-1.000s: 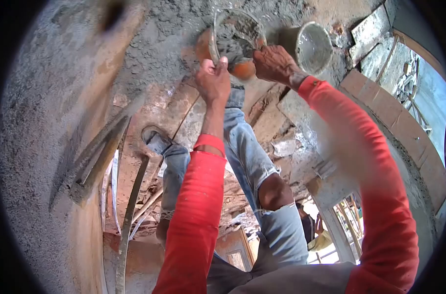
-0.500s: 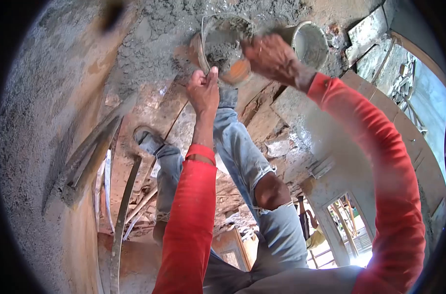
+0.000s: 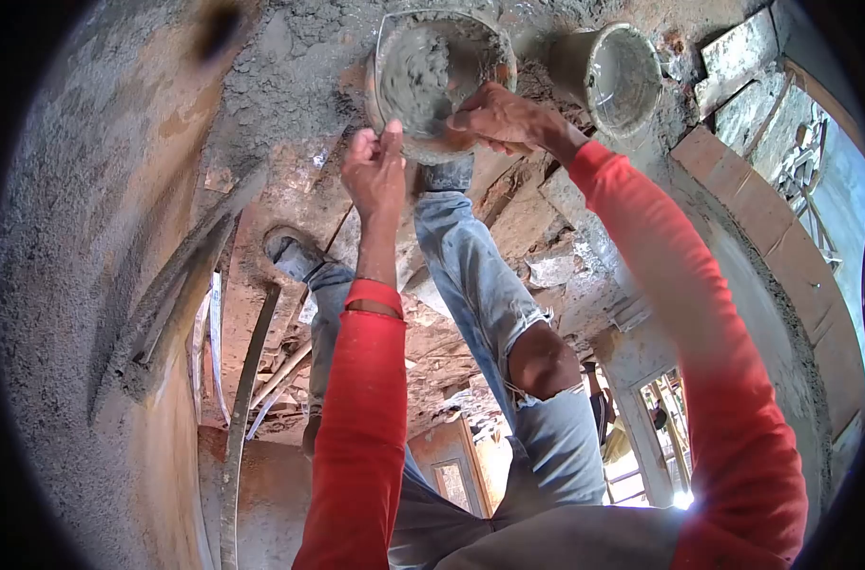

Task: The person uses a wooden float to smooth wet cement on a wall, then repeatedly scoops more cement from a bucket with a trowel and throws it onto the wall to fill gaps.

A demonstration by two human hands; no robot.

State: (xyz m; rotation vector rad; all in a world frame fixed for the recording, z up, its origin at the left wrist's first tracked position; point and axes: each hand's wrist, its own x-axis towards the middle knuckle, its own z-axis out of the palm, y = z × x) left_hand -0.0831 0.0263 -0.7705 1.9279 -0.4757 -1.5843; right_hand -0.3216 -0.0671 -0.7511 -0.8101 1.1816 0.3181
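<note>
A bucket (image 3: 415,147) of wet grey mortar (image 3: 418,81) stands at the top middle, its thin wire handle (image 3: 379,57) lying along the left side. My left hand (image 3: 375,176) is closed at the near-left rim, thumb and fingers pinching the lower end of that handle. Over the right part of the same bucket, my right hand (image 3: 516,122) is curled, knuckles up, with its fingertips at the mortar. I cannot tell what it grips, as the fingers hide it. A second mortar-stained bucket (image 3: 623,81) lies tilted just right of my right hand.
Wet mortar (image 3: 280,85) covers the ground left of the bucket. A rough plastered wall (image 3: 71,237) rises at the left, with a long wooden float (image 3: 181,275) against it. A curved metal strip (image 3: 247,408) stands nearby. Broken slabs (image 3: 737,47) lie upper right; my boots are below the bucket.
My right hand has moved from the bucket's right edge in over its near-right side. The orange patch inside is now covered by mortar, and the view has shifted slightly.
</note>
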